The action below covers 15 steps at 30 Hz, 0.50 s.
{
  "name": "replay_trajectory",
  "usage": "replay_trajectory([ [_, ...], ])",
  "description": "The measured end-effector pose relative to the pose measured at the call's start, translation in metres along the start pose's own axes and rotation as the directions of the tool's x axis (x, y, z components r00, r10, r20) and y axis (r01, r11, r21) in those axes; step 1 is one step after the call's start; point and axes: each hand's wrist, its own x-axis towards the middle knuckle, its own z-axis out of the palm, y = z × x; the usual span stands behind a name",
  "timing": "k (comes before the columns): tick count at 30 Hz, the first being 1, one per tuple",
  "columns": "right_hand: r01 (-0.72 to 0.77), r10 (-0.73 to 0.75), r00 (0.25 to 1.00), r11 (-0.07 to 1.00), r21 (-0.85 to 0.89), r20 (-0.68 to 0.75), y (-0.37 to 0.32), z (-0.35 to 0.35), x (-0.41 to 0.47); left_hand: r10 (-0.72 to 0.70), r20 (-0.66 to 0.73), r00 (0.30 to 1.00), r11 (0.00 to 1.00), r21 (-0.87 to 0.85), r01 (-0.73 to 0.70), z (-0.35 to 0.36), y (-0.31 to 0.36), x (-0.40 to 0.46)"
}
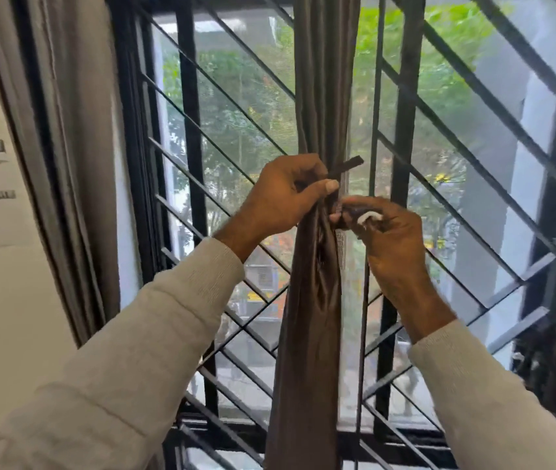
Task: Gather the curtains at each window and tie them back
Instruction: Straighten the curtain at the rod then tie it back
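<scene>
Standing at barred window [222, 106], tying back brown curtain [307, 317], already gathered into narrow bunch at centre. My left hand [283, 195] gripping bunch at its waist, thumb pinning dark tie strap [346, 166], whose free end is poking up to right. My right hand [388, 232] pinching strap's other end, with small white piece [368, 217] under fingers. Second curtain [66, 147] hanging loose at left. Step in hand: closing tie. Next, I judge: joining both ends snugly without letting bunch spread.

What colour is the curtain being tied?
Dark brown curtain, slightly shiny; head view.
</scene>
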Motion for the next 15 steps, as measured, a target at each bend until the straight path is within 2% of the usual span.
replay_trajectory([
  [4, -0.101, 0.101, 0.995, 0.995, -0.016, -0.002, -0.003, -0.015, 0.02, -0.004, 0.026, 1.0, 0.998, 0.067, 0.002, 0.003, 0.003, 0.001],
  [8, -0.159, 0.164, 0.983, 0.985, -0.066, 0.078, -0.01, -0.028, 0.041, -0.012, 0.106, 0.994, 0.978, 0.208, -0.011, -0.002, 0.01, 0.006],
  [12, -0.111, 0.109, 0.986, 0.994, 0.013, 0.123, -0.008, -0.037, 0.052, -0.032, 0.142, 0.989, 0.951, 0.308, -0.013, -0.001, 0.013, 0.012],
  [15, -0.055, 0.057, 0.984, 0.998, -0.015, 0.17, 0.0, -0.04, 0.052, -0.053, 0.115, 0.992, 0.938, 0.347, 0.009, 0.001, 0.011, 0.014],
])
